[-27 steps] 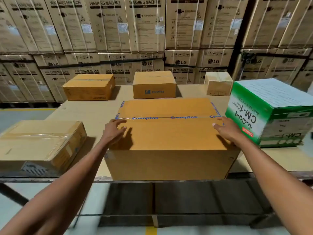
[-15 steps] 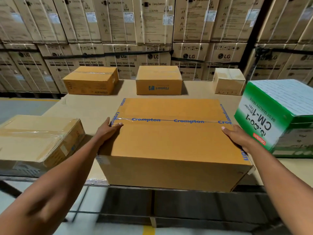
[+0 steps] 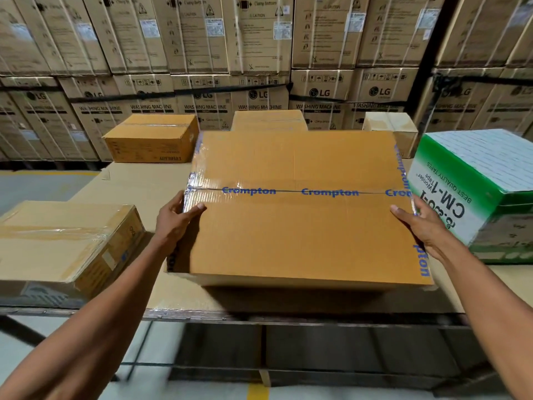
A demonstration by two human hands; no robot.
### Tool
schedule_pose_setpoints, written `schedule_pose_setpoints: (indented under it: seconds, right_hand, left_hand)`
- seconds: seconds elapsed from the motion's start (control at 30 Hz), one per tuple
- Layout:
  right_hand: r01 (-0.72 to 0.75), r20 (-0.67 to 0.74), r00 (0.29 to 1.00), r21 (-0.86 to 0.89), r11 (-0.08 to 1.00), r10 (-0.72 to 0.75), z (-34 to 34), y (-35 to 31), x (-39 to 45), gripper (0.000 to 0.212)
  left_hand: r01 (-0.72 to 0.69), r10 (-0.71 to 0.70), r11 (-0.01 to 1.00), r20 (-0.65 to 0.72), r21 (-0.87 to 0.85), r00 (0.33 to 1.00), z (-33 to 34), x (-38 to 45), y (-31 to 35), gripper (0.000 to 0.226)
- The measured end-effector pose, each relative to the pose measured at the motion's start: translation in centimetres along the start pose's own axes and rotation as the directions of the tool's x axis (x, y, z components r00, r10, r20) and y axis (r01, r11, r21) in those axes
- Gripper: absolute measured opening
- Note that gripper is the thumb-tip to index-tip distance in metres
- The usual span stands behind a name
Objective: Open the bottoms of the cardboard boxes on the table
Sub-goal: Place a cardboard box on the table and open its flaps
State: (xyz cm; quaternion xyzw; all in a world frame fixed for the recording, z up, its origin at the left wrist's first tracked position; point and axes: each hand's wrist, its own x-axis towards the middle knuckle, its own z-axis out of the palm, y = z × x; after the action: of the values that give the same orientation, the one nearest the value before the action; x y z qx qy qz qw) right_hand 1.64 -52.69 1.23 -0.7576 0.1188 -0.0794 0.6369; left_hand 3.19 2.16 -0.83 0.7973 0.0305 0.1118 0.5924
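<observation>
Six boxes sit on the table (image 3: 135,183), and I'll take them from the left. Nearest on the left lies a flat box wrapped in clear film (image 3: 66,241), at the near edge. Behind it, far left, rests a brown carton (image 3: 153,140). The left hand (image 3: 176,220) grips the left edge of the big Crompton box (image 3: 302,226), thumb on the taped face and fingers curled round the side. That box is in the middle of the table, tipped up so its taped face tilts toward the person, its near edge raised off the surface. Behind it a tan box (image 3: 269,120) is mostly hidden. The right hand (image 3: 424,226) holds the box's right edge, thumb on top. A small pale box (image 3: 395,128) stands far right, and a green tape box (image 3: 476,192) sits just beside the right hand.
</observation>
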Motion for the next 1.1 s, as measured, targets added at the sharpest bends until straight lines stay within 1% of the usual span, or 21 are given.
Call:
schedule_pose_setpoints:
  seconds: [0.07, 0.1, 0.13, 0.2, 0.3, 0.4, 0.47, 0.53, 0.57, 0.63, 0.67, 0.7, 0.77, 0.8, 0.83, 0.9, 0.93, 0.97, 1.0, 1.07, 1.1]
  right_hand:
    - [0.063, -0.012, 0.998, 0.083, 0.995, -0.063, -0.1, 0.2, -0.3, 0.078]
    - [0.083, -0.035, 0.996, 0.09, 0.992, -0.081, 0.0, 0.7, -0.3, 0.082]
    - [0.099, -0.06, 0.994, 0.101, 0.99, -0.093, 0.2, 1.1, -0.5, 0.085]
    - [0.108, -0.114, 0.989, 0.074, 0.991, -0.099, 0.7, 2.4, -0.8, 0.089]
    - [0.026, -0.202, 0.979, 0.005, 1.0, -0.024, 1.5, 4.6, -1.9, 0.088]
    - [-0.084, -0.243, 0.969, -0.13, 0.988, 0.05, 2.2, 6.8, -3.4, 0.073]
    - [-0.164, -0.283, 0.955, -0.243, 0.956, 0.092, 2.6, 7.6, -4.3, 0.062]
    - [-0.177, -0.284, 0.954, -0.293, 0.94, 0.091, 2.8, 7.7, -4.6, 0.062]
    - [-0.18, -0.257, 0.961, -0.298, 0.937, 0.102, 2.8, 7.6, -4.6, 0.064]
    - [-0.142, -0.165, 0.981, -0.24, 0.96, 0.104, 2.2, 6.7, -4.7, 0.058]
    - [-0.099, -0.125, 0.989, -0.157, 0.983, 0.079, 1.8, 5.9, -4.6, 0.05]
    - [-0.058, -0.125, 0.991, -0.05, 0.997, 0.051, 1.2, 4.7, -4.5, 0.043]
    - [0.058, -0.215, 0.976, 0.195, 0.979, -0.015, 0.3, 1.1, -4.4, 0.036]
    - [0.107, -0.259, 0.965, 0.279, 0.954, -0.033, -0.2, -0.8, -4.0, 0.041]
    - [0.127, -0.277, 0.96, 0.311, 0.942, -0.038, -0.5, -3.0, -3.9, 0.051]
    - [0.096, -0.233, 0.972, 0.258, 0.961, -0.035, -1.1, -6.2, -3.3, 0.08]
    - [0.037, -0.183, 0.983, 0.198, 0.979, 0.0, -1.3, -7.5, -3.2, 0.093]
    - [-0.034, -0.13, 0.99, 0.128, 0.991, 0.051, -1.3, -8.7, -3.1, 0.098]
    - [-0.101, -0.086, 0.991, 0.042, 0.994, 0.104, -1.2, -9.5, -3.1, 0.096]
    - [-0.189, -0.041, 0.982, -0.082, 0.979, 0.186, -0.8, -10.5, -3.4, 0.078]
    - [-0.21, -0.037, 0.978, -0.109, 0.972, 0.207, -0.7, -10.6, -3.4, 0.068]
  left_hand:
    - [-0.074, 0.073, 0.996, -0.028, -0.041, 0.997, 0.4, -0.6, 0.3, 0.057]
    - [-0.091, 0.088, 0.995, -0.05, -0.042, 0.995, 0.6, -0.8, 0.1, 0.061]
    - [-0.086, 0.083, 0.996, -0.078, -0.036, 0.993, 0.9, -1.0, -0.3, 0.066]
    - [-0.016, 0.019, 1.0, -0.153, 0.021, 0.988, 1.5, -1.4, -1.4, 0.073]
    - [0.069, -0.038, 0.988, -0.217, 0.135, 0.975, 2.4, -2.9, -3.2, 0.069]
    - [0.118, -0.076, 0.978, -0.232, 0.174, 0.97, 3.1, -4.2, -4.4, 0.061]
    - [0.186, -0.152, 0.969, -0.2, 0.162, 0.968, 3.2, -4.7, -5.2, 0.059]
    - [0.219, -0.195, 0.964, -0.159, 0.149, 0.968, 2.9, -4.9, -5.6, 0.061]
    - [0.229, -0.213, 0.966, -0.131, 0.123, 0.968, 2.7, -5.1, -5.5, 0.062]
    - [0.231, -0.226, 0.971, -0.069, 0.068, 0.972, 2.3, -5.2, -4.2, 0.064]
    - [0.211, -0.209, 0.977, -0.048, 0.044, 0.977, 2.0, -5.0, -3.2, 0.066]
    - [0.172, -0.171, 0.985, -0.042, 0.014, 0.984, 1.7, -4.8, -2.1, 0.069]
    - [0.073, -0.08, 0.994, -0.083, -0.081, 0.993, 0.8, -4.3, 0.8, 0.076]
    - [0.02, -0.035, 0.992, -0.115, -0.125, 0.993, 0.4, -4.0, 2.3, 0.075]
    - [-0.035, 0.011, 0.987, -0.147, -0.16, 0.989, 0.2, -3.7, 3.9, 0.069]
    - [-0.077, 0.038, 0.98, -0.203, -0.186, 0.978, -0.2, -2.9, 6.8, 0.06]
    - [-0.041, -0.001, 0.981, -0.217, -0.19, 0.976, -0.4, -2.4, 8.2, 0.063]
    - [0.029, -0.073, 0.98, -0.216, -0.199, 0.974, -0.6, -1.8, 9.3, 0.069]
    - [0.114, -0.158, 0.971, -0.207, -0.211, 0.965, -0.9, -1.2, 10.0, 0.075]
    - [0.257, -0.298, 0.939, -0.166, -0.228, 0.94, -1.5, -0.2, 10.8, 0.083]
    - [0.296, -0.338, 0.923, -0.151, -0.244, 0.929, -1.8, 0.1, 10.8, 0.082]
